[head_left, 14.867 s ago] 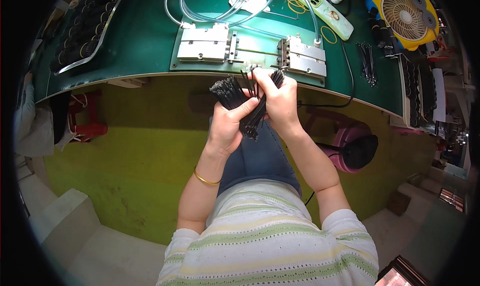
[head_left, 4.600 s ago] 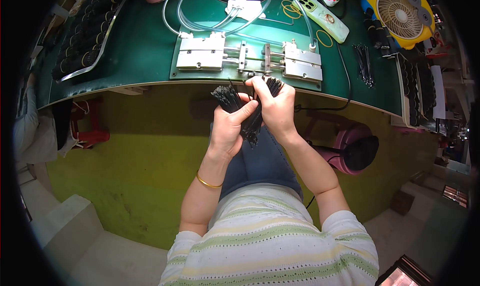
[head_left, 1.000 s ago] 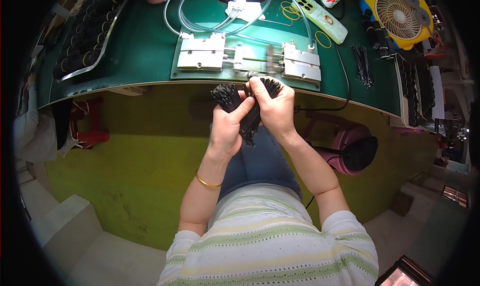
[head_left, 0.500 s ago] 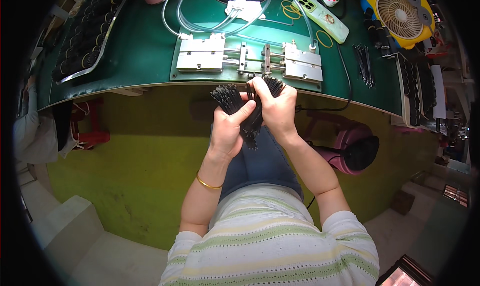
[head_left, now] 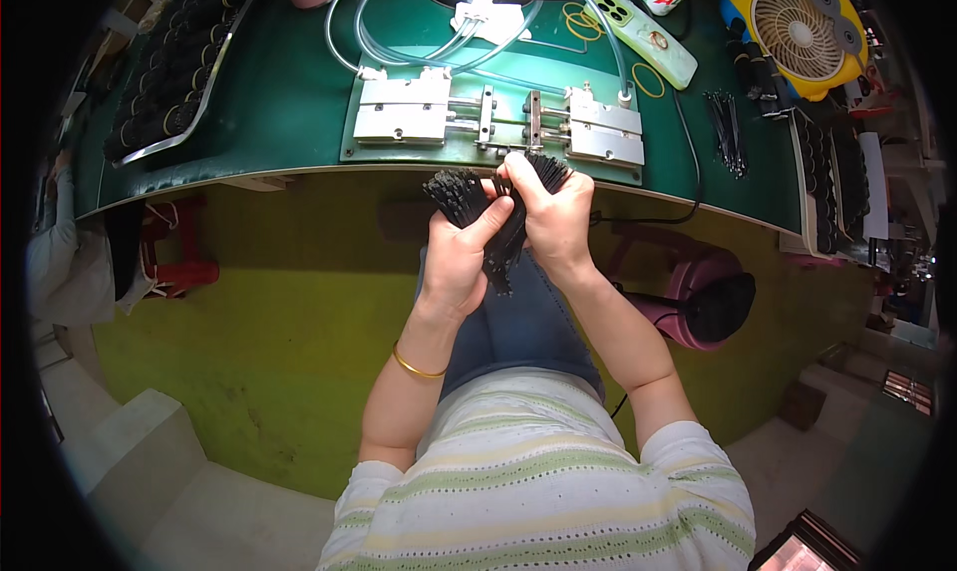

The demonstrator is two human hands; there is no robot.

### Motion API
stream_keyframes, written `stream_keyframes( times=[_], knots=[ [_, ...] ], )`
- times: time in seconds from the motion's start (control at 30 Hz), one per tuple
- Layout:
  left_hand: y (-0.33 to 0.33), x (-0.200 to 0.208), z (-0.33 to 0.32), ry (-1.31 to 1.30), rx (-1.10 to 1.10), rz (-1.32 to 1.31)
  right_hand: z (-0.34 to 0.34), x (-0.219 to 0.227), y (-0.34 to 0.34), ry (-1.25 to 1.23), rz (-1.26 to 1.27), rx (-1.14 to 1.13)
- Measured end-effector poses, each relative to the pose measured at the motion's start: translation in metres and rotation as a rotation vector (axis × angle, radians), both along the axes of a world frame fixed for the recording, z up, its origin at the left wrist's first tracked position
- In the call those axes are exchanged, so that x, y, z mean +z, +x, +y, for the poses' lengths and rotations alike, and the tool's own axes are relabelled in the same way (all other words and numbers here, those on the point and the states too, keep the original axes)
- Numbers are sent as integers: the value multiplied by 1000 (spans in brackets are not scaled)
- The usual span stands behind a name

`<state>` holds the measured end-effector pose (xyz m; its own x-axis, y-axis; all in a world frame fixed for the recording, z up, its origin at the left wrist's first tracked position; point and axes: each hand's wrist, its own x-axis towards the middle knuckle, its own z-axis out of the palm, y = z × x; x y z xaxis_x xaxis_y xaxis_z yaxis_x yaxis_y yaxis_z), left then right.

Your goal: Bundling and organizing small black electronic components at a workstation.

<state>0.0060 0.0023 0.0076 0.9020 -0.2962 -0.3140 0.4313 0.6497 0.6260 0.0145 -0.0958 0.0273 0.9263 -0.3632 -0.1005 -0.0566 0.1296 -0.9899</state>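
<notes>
My left hand (head_left: 459, 257) is closed round a bundle of thin black wires (head_left: 457, 194), its thumb lying across them. Close beside it, my right hand (head_left: 560, 217) grips another part of the wires (head_left: 543, 172), with thumb and forefinger pinched near the top. The two clumps fan apart upward and meet below, where the lower ends hang over my lap. Just beyond my fingers, at the table's front edge, is a metal fixture with a left silver block (head_left: 402, 110) and a right silver block (head_left: 605, 127). Their rods face each other across a gap.
On the green table (head_left: 269, 92) lie clear air tubes (head_left: 364, 22), a phone (head_left: 648, 42), rubber bands and loose black wires (head_left: 728, 132). A yellow fan (head_left: 797, 27) stands back right; a rack of black bundles (head_left: 174, 82) at left. A pink stool (head_left: 688, 292) is below the table.
</notes>
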Motion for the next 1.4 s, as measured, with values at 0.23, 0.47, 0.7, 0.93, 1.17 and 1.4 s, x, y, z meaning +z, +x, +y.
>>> stream_keyframes(
  times=[0.23, 0.47, 0.7, 0.93, 1.17, 1.4],
  knots=[
    [-2, 10, 1, 17, 7, 3, 0, 11, -7, -31, -20, 88],
    [-5, 6, 3, 6, -15, -1, 3, 4, -6, 2, -34, 41],
    [-1, 4, 2, 19, -5, 2, 1, -4, -1, -28, -26, 29],
    [-1, -1, 2, 36, -7, 14, -1, -7, 0, -1, -6, 11],
    [1, 2, 0, -1, 1, -7, -2, -6, 2, 36, -13, 1],
    [1, 4, 1, -22, -22, 32, 4, 18, -3, 0, 24, 31]
  ],
)
